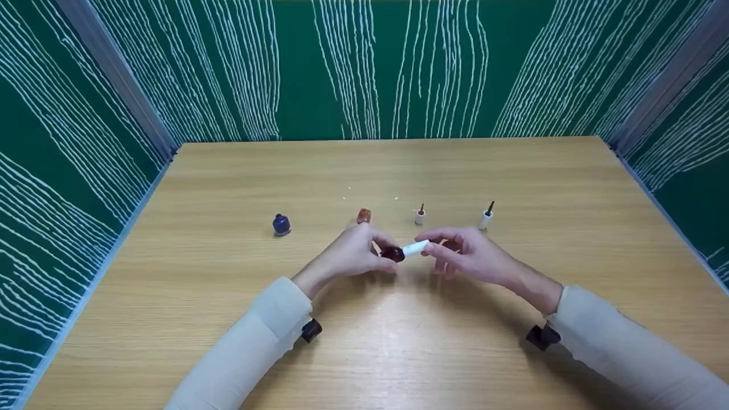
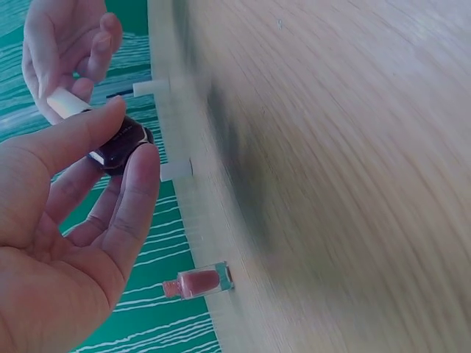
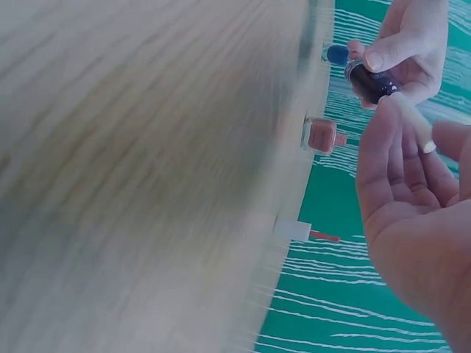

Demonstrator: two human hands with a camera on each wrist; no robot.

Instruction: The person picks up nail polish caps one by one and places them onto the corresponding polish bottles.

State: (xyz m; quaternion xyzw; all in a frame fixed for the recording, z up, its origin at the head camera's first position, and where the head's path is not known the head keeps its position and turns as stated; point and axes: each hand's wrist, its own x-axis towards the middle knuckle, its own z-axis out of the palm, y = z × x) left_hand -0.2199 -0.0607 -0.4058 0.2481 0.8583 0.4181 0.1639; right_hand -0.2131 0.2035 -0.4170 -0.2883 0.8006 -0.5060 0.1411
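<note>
My left hand pinches a dark nail polish bottle between thumb and fingers, raised above the table. A white cap sits on the bottle's neck and points toward my right hand. The right thumb and fingers hold the free end of this cap, as the right wrist view also shows. Just beyond the left hand stands an uncapped nail polish bottle with pinkish-red polish. Two white caps stand brush-up beyond the right hand: one with a reddish brush, the other with a dark brush.
An uncapped dark blue nail polish bottle stands to the left on the wooden table. Tiny white specks lie near the middle. Green panels with white lines border the table's back and sides.
</note>
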